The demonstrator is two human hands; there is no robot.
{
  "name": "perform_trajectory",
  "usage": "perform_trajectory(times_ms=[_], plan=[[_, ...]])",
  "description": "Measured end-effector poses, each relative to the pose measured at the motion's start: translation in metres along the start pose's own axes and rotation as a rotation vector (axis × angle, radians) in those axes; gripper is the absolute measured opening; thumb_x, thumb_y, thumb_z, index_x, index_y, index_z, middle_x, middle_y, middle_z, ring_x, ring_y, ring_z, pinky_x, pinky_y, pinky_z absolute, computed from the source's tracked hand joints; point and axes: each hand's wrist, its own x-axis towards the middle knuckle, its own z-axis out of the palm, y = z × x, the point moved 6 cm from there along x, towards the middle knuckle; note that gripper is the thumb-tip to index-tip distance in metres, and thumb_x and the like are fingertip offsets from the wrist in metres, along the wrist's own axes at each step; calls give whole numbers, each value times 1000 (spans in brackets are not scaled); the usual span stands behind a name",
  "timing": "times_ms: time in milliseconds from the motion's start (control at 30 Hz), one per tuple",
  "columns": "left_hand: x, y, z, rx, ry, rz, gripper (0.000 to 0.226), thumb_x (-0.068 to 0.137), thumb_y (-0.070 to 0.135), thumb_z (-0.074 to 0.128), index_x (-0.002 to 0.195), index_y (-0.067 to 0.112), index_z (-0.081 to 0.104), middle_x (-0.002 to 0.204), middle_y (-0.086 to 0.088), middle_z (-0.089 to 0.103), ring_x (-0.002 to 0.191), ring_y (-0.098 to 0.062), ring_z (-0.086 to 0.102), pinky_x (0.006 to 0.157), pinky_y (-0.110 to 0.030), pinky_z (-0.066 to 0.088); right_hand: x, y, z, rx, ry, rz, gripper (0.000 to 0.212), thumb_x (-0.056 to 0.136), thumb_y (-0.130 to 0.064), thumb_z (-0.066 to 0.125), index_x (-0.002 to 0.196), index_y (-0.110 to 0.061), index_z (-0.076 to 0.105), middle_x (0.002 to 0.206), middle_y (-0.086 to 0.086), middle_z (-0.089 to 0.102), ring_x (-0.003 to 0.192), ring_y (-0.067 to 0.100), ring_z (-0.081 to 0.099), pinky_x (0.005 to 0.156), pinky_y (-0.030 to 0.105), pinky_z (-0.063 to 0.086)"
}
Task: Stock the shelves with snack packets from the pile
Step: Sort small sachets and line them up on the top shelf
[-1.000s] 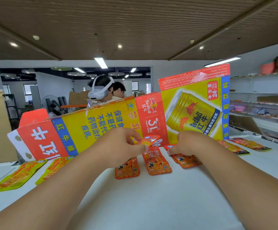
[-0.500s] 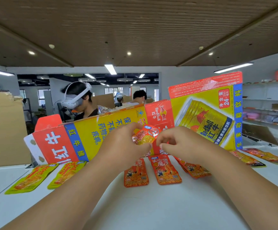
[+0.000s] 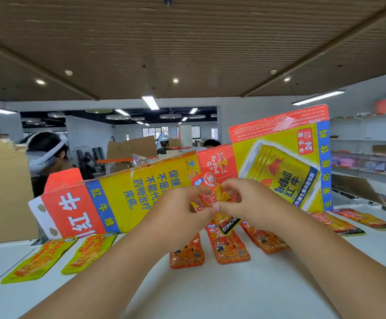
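Note:
Both my hands hold an orange-red snack packet (image 3: pixel 219 199) up in front of a flattened yellow and red carton (image 3: pixel 141 192). My left hand (image 3: pixel 178 210) pinches its left side and my right hand (image 3: pixel 254 201) pinches its right side, thumbs nearly touching. The packet's black lower end hangs below my fingers. Under my hands, three orange packets (image 3: pixel 230 247) lie side by side on the white shelf top (image 3: pixel 210 293). Two yellow-green packets (image 3: pixel 56 256) lie at the left, and more orange packets (image 3: pixel 346 223) at the right.
The carton stands on edge along the back of the shelf top. A person wearing a headset (image 3: pixel 47 155) is behind it at the left, beside a brown cardboard box (image 3: pixel 1 189). White wall shelves (image 3: pixel 369 157) with goods run along the right.
My hands have risen from the packets on the shelf top, lifting one orange packet. My right hand has joined the left on it. The view has tilted up.

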Motion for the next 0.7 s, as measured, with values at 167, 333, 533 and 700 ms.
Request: perform_trajectory(times_ms=[167, 333, 533, 700], plan=[[-3, 2, 6, -22, -82, 28, 52, 95, 48, 62, 144, 54, 46, 104, 23, 63, 73, 3, 58, 61, -20, 47, -3, -6, -5, -70, 4, 3, 88, 78, -57, 77, 153, -31, 38, 150, -5, 49, 131, 15, 51, 102, 34, 48], [-7, 5, 9, -19, -116, 50, 56, 95, 46, 63, 142, 63, 40, 113, 21, 58, 68, 6, 56, 53, -12, 42, -3, -3, -10, -104, 40, 41, 85, 81, -52, 76, 153, -30, 37, 151, -4, 48, 133, 17, 50, 102, 35, 48], [-6, 6, 6, 7, -53, 75, 59, 93, 50, 66, 145, 56, 39, 142, 26, 48, 125, -2, 48, 97, -25, 42, -1, 22, -23, -120, 92, 136, 83, 81, -51, 78, 151, -24, 43, 147, -1, 48, 127, 19, 51, 94, 29, 43], [-3, 2, 9, 31, -7, 98, 63, 90, 54, 66, 147, 53, 40, 146, 22, 46, 133, -4, 43, 103, -29, 42, -6, 36, -40, -91, 75, 207, 80, 79, -50, 80, 149, -25, 48, 143, 1, 54, 122, 20, 56, 93, 33, 47]])
